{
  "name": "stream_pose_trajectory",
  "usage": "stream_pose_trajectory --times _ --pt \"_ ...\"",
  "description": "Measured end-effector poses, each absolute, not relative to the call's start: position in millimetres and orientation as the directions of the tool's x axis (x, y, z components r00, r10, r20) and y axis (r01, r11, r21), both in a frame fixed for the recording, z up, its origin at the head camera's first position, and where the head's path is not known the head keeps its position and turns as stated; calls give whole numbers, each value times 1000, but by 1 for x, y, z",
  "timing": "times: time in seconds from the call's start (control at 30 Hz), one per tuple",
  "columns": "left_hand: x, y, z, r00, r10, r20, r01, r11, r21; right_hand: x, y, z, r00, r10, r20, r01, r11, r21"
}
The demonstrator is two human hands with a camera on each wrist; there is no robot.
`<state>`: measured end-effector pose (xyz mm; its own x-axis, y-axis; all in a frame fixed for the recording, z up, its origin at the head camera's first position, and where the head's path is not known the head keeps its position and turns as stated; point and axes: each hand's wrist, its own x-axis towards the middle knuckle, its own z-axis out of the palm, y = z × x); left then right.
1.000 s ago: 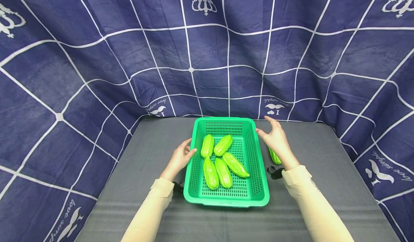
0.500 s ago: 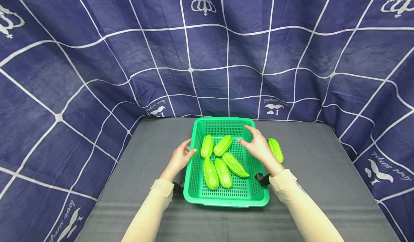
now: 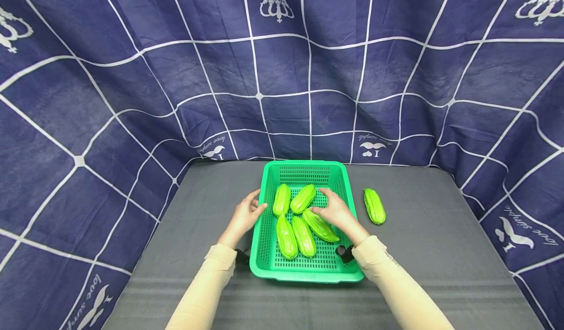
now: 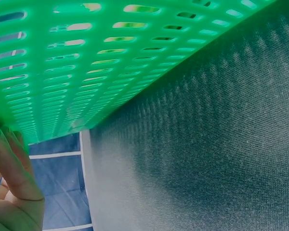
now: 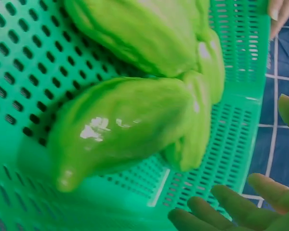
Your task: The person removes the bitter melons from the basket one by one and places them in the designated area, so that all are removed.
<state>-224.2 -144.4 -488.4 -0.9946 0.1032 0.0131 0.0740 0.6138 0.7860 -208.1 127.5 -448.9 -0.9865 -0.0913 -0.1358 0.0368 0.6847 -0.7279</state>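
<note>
A green slotted plastic basket (image 3: 307, 276) stands in the middle of the grey table. Several glossy, ridged, bright green vegetables (image 3: 287, 237) like bitter melons lie on its floor. My left hand (image 3: 244, 217) holds the basket's left rim, thumb over the edge and fingers outside along the wall (image 4: 111, 53). Inside the basket, my right hand (image 3: 337, 212) hovers with fingers spread, its thumb by the top of the rightmost melon (image 3: 323, 229). That melon (image 5: 125, 125) looks large in the right wrist view, apart from the extended fingers (image 5: 236, 204).
One more bitter melon (image 3: 374, 206) lies on the grey table (image 3: 423, 222), right of the basket. A blue curtain (image 3: 335, 70) with white grid lines hangs behind the table and along both sides.
My right hand has moved left from the basket's right rim to over the melons inside, uncovering the melon on the table. The left hand has stayed at the rim.
</note>
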Motion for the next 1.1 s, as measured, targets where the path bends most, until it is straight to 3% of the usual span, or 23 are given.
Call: stream_pose_trajectory --times 1.1 --pt "-223 -143 -489 -994 100 39 94 623 776 -198 125 -481 -942 -90 -323 101 843 -529"
